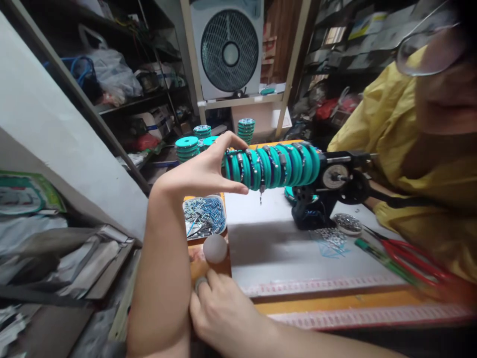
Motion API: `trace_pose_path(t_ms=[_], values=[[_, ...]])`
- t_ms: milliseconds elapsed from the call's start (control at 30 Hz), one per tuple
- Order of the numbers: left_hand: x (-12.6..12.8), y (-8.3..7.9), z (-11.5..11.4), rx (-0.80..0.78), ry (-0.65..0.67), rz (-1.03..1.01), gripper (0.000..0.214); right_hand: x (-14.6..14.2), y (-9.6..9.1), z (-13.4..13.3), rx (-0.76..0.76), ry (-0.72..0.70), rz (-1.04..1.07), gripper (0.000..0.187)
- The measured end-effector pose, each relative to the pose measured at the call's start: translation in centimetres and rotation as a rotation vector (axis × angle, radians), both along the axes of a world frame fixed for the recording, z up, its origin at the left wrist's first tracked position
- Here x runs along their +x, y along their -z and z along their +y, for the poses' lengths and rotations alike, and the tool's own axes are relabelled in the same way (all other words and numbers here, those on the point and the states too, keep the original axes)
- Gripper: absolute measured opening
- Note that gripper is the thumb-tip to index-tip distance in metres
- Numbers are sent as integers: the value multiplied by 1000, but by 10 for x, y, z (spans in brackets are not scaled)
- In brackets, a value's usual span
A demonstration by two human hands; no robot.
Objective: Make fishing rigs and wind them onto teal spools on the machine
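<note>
My left hand (208, 171) reaches across the middle of the view. Its thumb lies under and a finger over the near end of a row of teal discs (276, 166), with dark cords, beads and small metal pieces between them. The row lies sideways, its far end against a black machine (316, 199) with a dial. My right hand (219, 308) is low in the view, fingers curled, beside my left forearm. Close to it is a round whitish object (215, 248). A small greyish ring shape shows at its fingers; what it holds, if anything, is hidden.
A white tray (204, 216) of small blue and silver pieces sits left of the white board (261, 253). Loose metal bits (331, 236), a small dish (347, 223) and red-handled scissors (413, 258) lie right. A person in yellow (395, 109) sits right; a fan (229, 52) stands behind.
</note>
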State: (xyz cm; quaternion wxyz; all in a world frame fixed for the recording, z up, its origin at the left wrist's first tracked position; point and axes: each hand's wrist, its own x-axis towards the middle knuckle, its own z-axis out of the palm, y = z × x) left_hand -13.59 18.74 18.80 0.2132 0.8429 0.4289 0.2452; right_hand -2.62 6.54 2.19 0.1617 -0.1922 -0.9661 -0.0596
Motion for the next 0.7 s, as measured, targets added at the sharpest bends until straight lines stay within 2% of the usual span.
trace_pose_path(t_ms=[133,200,300,367,433,500,600,700], values=[[1,-1,0,-45,0,-7,64,-4,-3,-5,-72,111,-40,11],[1,-2,-1,-52,1,-15,63,5,0,-10,-1,138,45,13],[2,-2,-2,-55,-17,-1,63,33,0,-16,159,190,190,16],[2,-3,-3,-67,-26,6,62,59,-14,-15,160,193,163,14],[3,-4,-3,-78,-27,2,61,85,-38,-8,31,168,166,14],[3,-4,-4,-68,-27,5,61,107,-64,4,-126,190,301,18],[4,-5,-4,-15,-31,36,61,126,-92,30,-33,117,570,18],[4,-4,-5,40,-33,61,61,131,-99,59,85,60,662,27]])
